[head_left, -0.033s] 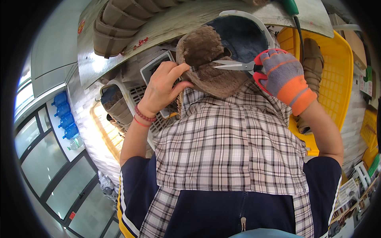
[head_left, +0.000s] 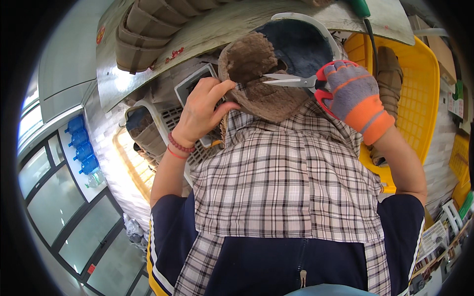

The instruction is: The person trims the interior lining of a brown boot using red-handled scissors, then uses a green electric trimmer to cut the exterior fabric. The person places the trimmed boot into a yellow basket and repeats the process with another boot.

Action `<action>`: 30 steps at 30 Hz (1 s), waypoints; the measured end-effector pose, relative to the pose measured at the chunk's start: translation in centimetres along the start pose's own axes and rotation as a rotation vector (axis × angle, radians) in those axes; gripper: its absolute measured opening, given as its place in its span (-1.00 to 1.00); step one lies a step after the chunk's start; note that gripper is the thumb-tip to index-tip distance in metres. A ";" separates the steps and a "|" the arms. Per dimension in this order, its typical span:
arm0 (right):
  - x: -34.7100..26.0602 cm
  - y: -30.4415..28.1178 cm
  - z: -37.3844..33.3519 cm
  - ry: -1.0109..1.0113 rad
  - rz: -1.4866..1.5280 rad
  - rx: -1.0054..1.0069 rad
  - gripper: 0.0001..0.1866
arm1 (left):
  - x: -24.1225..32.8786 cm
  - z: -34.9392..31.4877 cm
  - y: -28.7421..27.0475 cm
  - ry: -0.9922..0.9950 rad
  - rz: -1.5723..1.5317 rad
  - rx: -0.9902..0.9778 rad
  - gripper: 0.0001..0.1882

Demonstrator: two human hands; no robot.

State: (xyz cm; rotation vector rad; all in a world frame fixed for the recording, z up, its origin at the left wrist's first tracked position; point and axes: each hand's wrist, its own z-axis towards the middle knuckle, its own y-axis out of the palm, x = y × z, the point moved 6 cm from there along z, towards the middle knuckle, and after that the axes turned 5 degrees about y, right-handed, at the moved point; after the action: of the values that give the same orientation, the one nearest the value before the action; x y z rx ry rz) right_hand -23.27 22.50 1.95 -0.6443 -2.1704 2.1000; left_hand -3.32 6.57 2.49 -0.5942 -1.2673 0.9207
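Scissors (head_left: 307, 82) in right grip (head_left: 351, 91), red table marking (head_left: 100, 35)

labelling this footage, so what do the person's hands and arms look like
The left hand is ungloved, with a reddish beaded bracelet and thin red band at the wrist. The right hand wears a grey glove with orange lines and an orange cuff. Short navy sleeves carry white stripes.

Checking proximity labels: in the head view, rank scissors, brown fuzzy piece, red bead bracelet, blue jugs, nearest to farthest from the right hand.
1. Scissors: held in the right hand.
2. Brown fuzzy piece: just left.
3. Red bead bracelet: farther left, beyond that piece.
4. Blue jugs: far left.
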 end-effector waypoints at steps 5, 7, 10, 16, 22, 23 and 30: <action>2.0 2.0 -1.5 0.322 0.601 0.141 -0.68 | 0.7 -0.2 0.2 -0.022 -0.022 0.034 -0.51; 1.0 7.2 -1.5 0.362 1.241 0.021 -0.52 | 0.9 0.6 0.3 0.030 -0.004 0.049 -0.47; -5.3 6.7 1.6 0.168 1.514 -0.023 -0.41 | 1.5 1.3 0.9 0.100 0.022 0.038 -0.38; -9.7 8.0 3.2 0.159 1.095 0.011 -0.29 | -3.1 -1.3 1.7 -0.267 -0.110 0.405 -0.53; -8.6 -0.7 0.8 0.011 1.090 0.373 -0.80 | 1.1 3.0 2.4 -0.149 -0.698 0.361 -0.62; -7.7 -2.4 0.5 0.040 1.083 0.477 -0.79 | 2.2 4.8 0.8 -0.041 -0.646 0.356 -0.60; 5.5 -10.8 3.3 0.333 0.681 0.920 -0.75 | -5.5 19.0 -10.0 0.109 0.439 0.714 -0.58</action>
State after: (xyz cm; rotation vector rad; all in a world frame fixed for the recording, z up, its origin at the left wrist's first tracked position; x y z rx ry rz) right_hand -32.15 21.28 10.83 -1.5434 -0.6757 2.6404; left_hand -19.36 -5.34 12.03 -0.3415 -0.6365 1.5842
